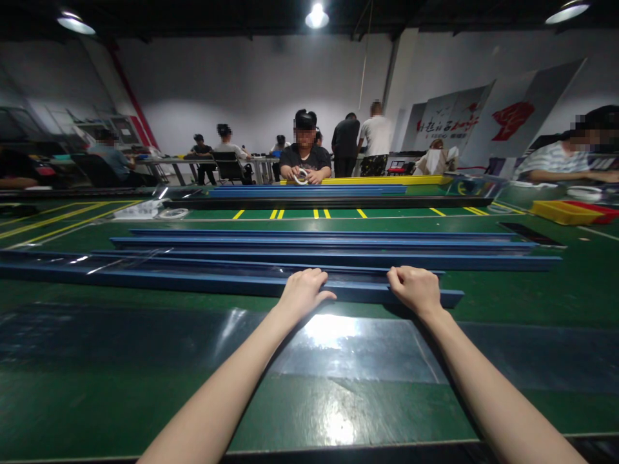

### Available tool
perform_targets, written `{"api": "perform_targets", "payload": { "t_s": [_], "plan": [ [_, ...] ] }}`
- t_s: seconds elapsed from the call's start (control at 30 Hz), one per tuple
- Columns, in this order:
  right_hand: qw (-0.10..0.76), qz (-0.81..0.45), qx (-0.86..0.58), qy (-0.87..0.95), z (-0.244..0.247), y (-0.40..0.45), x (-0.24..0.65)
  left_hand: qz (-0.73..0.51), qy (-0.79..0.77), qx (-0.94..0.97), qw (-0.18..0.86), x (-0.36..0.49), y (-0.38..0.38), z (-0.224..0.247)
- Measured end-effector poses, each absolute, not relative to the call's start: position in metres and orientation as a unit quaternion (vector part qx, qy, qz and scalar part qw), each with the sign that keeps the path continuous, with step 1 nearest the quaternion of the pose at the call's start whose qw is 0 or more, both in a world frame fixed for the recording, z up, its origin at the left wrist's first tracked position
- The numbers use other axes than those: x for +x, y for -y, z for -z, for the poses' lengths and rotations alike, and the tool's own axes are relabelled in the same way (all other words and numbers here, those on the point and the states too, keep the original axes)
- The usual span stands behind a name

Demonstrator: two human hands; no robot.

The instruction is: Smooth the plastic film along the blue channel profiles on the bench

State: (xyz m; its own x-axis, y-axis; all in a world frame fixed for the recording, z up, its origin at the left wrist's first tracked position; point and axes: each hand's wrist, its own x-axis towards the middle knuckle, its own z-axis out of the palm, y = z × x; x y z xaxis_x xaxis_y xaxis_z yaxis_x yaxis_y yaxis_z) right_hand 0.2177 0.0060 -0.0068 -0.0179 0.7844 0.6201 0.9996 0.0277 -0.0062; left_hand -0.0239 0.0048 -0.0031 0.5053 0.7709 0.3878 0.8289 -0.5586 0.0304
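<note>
Room above low blue rails (232,285)

Channels (232,285) lie on the table (522,293) behind a sheet (358,348), trays (563,212) at right.

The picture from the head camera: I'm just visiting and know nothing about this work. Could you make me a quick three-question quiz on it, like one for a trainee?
1. The left hand and right hand are at the nearest blue channel. Which is closer to its right-hand end? A) left B) right

2. True or false: the clear sheet lies between that channel and the near edge of the green table.

3. Fill in: next to the yellow tray sits a ____ tray.

Key: 1. B; 2. True; 3. red
</note>
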Motion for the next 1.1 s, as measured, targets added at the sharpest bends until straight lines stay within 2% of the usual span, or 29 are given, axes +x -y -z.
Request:
{"api": "perform_targets", "payload": {
  "t_s": [0.37,0.7,1.1],
  "plan": [
    [0.219,0.244,-0.634,0.700,0.006,-0.003,0.219,0.178,0.451,-0.862,0.146,-0.024,-0.004,0.011],
    [0.249,0.288,-0.540,0.750,0.005,-0.001,0.190,0.173,0.449,-0.866,0.138,-0.023,-0.003,0.012],
    [0.230,0.245,-0.560,0.757,0.010,-0.006,0.180,0.168,0.444,-0.868,0.145,-0.023,-0.001,0.011]
  ]
}}
